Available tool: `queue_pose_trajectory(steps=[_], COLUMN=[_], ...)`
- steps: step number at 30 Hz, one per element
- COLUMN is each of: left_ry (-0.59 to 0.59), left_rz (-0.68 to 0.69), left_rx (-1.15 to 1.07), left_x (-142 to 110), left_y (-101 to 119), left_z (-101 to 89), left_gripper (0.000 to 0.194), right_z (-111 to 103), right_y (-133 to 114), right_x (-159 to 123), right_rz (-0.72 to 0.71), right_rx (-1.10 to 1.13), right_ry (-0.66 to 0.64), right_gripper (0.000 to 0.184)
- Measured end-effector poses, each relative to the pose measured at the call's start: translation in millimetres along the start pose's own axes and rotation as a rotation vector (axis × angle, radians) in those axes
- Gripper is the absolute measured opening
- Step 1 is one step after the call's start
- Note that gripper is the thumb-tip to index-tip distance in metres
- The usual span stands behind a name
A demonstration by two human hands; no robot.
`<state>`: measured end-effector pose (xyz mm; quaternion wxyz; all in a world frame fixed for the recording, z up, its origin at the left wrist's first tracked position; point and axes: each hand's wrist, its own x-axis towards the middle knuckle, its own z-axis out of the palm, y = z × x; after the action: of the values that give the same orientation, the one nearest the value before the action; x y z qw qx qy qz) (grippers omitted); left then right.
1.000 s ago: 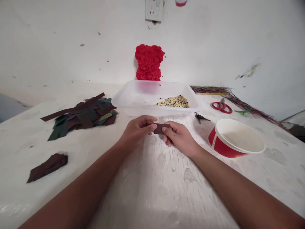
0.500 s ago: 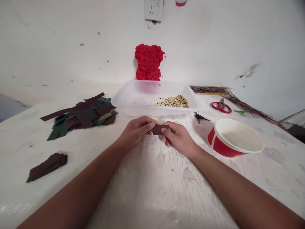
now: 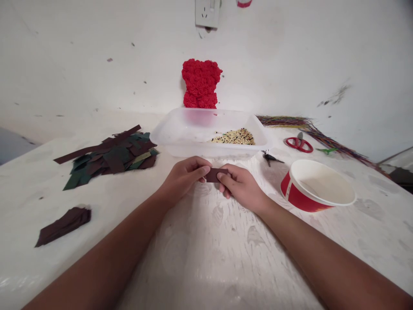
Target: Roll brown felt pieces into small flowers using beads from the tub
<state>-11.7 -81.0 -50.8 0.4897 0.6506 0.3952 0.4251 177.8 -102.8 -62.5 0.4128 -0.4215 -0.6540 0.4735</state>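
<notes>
Between my two hands is a small dark brown strip of paper or felt. My left hand pinches its left end between thumb and fingers, and my right hand pinches its right end. Both hands hover over the white table, just in front of a clear plastic tub holding mixed beads or seeds. A pile of dark green and brown cut strips lies to the left of my hands.
A stack of brown strips lies at front left. A red and white paper bowl stands to the right. Behind it are red-handled scissors, small black pliers, coloured wires and a red rose-covered bear.
My hands still hold the brown strip in about the same place. The whole view has shifted very slightly, and nothing on the table has moved.
</notes>
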Motion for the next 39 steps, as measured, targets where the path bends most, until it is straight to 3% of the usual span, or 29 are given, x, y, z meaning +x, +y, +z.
queue_pose_trajectory(steps=[12, 18, 30, 39], left_ry=[0.008, 0.042, -0.068, -0.045], left_rz=[0.006, -0.021, 0.01, 0.032], left_rx=[0.041, 0.072, 0.098, 0.193], left_x=[-1.9, 0.0, -1.1, -0.4], left_y=[3.3, 3.7, 4.6, 8.7], left_z=[1.7, 3.8, -1.7, 0.1], left_gripper=[0.018, 0.026, 0.016, 0.021], right_z=[0.3, 0.1, -0.7, -1.2], right_y=[-0.3, -1.1, -2.0, -2.3], right_x=[0.2, -0.4, -1.6, -0.8], right_rz=[0.006, 0.005, 0.005, -0.011], right_rx=[0.033, -0.042, -0.049, -0.079], right_ry=[0.001, 0.005, 0.0, -0.008], right_gripper=[0.02, 0.019, 0.018, 0.02])
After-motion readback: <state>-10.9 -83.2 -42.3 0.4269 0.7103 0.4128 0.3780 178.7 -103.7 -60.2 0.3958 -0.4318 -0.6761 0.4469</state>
